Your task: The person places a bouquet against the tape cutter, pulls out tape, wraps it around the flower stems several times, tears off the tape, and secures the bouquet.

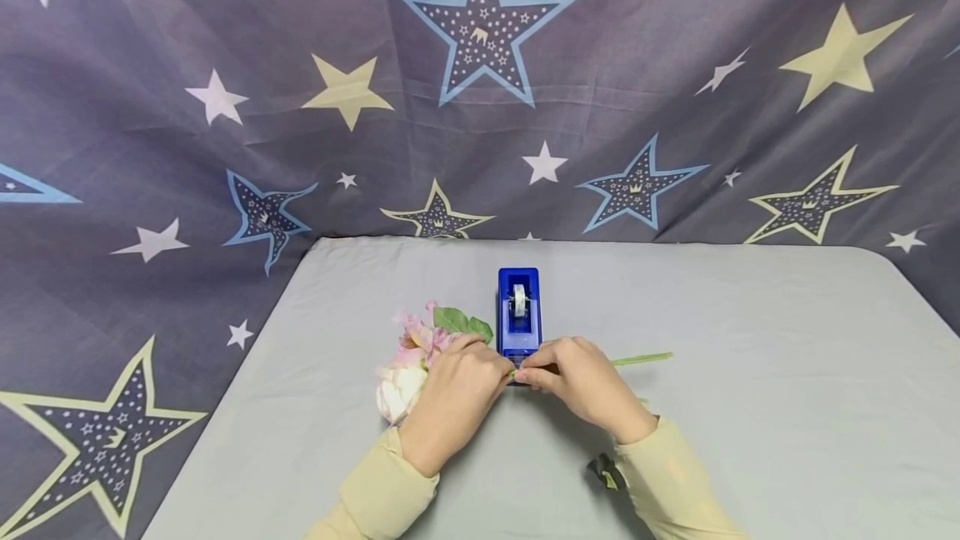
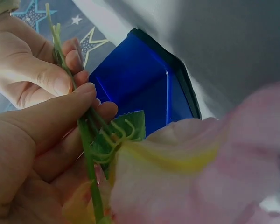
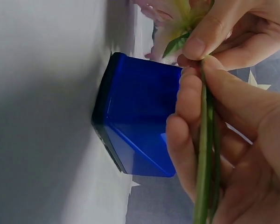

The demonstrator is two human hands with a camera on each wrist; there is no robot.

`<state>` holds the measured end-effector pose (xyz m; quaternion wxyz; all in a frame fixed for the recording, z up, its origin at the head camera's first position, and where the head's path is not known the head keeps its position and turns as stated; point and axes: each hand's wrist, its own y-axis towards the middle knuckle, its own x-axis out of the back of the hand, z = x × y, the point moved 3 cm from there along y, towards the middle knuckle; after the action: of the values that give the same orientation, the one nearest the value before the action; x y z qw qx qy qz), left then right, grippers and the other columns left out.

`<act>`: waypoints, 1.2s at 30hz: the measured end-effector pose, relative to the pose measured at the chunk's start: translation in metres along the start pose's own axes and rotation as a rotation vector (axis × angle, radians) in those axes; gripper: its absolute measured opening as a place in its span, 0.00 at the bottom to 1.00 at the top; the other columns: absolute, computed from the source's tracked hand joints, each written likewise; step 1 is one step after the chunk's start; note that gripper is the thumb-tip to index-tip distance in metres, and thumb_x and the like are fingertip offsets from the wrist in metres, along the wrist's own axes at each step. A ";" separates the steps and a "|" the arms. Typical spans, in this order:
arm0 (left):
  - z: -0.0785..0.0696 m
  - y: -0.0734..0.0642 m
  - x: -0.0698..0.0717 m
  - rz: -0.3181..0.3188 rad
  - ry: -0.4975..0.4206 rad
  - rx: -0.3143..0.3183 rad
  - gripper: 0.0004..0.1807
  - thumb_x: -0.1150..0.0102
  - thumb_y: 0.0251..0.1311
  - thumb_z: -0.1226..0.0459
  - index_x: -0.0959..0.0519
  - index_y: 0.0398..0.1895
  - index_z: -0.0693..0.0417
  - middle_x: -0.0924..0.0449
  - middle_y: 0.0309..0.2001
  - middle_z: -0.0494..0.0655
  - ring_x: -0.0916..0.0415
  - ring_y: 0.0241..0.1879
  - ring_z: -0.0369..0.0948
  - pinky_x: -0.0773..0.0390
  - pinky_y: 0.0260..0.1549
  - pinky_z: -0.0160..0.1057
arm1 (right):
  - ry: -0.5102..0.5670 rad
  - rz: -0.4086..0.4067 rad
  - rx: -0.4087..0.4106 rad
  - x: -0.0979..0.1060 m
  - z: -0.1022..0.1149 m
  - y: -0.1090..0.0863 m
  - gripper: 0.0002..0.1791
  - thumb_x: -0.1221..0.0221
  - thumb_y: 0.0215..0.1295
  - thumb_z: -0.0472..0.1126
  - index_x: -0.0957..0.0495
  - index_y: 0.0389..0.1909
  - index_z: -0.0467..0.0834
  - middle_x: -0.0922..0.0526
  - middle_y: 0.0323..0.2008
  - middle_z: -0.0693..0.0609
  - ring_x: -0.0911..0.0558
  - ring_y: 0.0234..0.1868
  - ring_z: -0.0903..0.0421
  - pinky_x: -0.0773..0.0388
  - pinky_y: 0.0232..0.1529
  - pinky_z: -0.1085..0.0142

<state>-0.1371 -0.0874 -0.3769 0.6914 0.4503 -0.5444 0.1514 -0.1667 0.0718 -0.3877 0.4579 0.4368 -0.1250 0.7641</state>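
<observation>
My left hand (image 1: 459,390) pinches the green stems (image 2: 86,149) of artificial flowers between thumb and fingers, just below the blooms. A white rose (image 1: 397,392) and pink flowers (image 1: 420,338) stick out to the left of that hand, with green leaves (image 1: 459,322) beside them. Close against the left fingertips, my right hand (image 1: 588,382) pinches the same stems, whose green ends (image 1: 643,358) run out to the right behind it. Directly beyond both hands stands a blue tape dispenser (image 1: 519,307) with a roll of clear tape (image 1: 519,300); the fingertips overlap its front end in the head view.
A table with a pale grey cloth (image 1: 750,323) lies under everything. Behind and to the left hangs a dark curtain (image 1: 585,48) printed with stars. A small dark object (image 1: 604,472) shows beside the right sleeve.
</observation>
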 end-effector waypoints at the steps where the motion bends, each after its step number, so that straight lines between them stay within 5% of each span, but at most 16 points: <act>1: 0.000 0.000 0.000 0.000 -0.014 0.000 0.06 0.32 0.59 0.64 0.16 0.25 0.47 0.16 0.25 0.37 0.18 0.30 0.35 0.25 0.58 0.41 | -0.006 -0.007 0.006 0.000 0.000 0.000 0.06 0.35 0.63 0.46 0.11 0.31 0.51 0.18 0.23 0.65 0.26 0.24 0.72 0.26 0.30 0.71; 8: 0.000 0.000 0.000 -0.009 -0.036 -0.005 0.03 0.31 0.57 0.62 0.15 0.28 0.49 0.16 0.27 0.39 0.18 0.34 0.38 0.28 0.59 0.41 | -0.044 -0.045 0.031 0.000 -0.001 0.000 0.05 0.34 0.61 0.46 0.11 0.31 0.51 0.16 0.24 0.64 0.24 0.25 0.71 0.26 0.31 0.71; 16: 0.001 0.000 -0.004 0.066 -0.003 -0.008 0.04 0.33 0.60 0.60 0.16 0.32 0.50 0.19 0.31 0.40 0.23 0.38 0.42 0.27 0.50 0.40 | -0.049 -0.063 0.025 0.002 0.001 -0.001 0.04 0.33 0.60 0.46 0.11 0.30 0.52 0.15 0.26 0.63 0.25 0.25 0.71 0.27 0.28 0.72; 25: 0.003 -0.001 -0.006 0.095 -0.036 -0.006 0.05 0.38 0.65 0.60 0.16 0.35 0.50 0.18 0.33 0.40 0.23 0.39 0.42 0.27 0.49 0.40 | -0.080 -0.075 0.028 0.002 0.001 -0.001 0.04 0.32 0.59 0.46 0.10 0.31 0.52 0.13 0.29 0.63 0.15 0.33 0.64 0.21 0.36 0.67; 36: 0.008 0.000 -0.007 0.112 -0.162 0.059 0.06 0.39 0.64 0.56 0.14 0.35 0.44 0.19 0.31 0.37 0.23 0.39 0.41 0.25 0.47 0.41 | -0.077 -0.078 0.020 0.001 0.001 -0.003 0.05 0.32 0.59 0.45 0.10 0.33 0.49 0.11 0.31 0.60 0.13 0.35 0.61 0.19 0.37 0.66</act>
<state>-0.1444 -0.0919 -0.3837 0.6219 0.4502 -0.6181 0.1691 -0.1644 0.0733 -0.3870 0.4779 0.4747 -0.1177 0.7296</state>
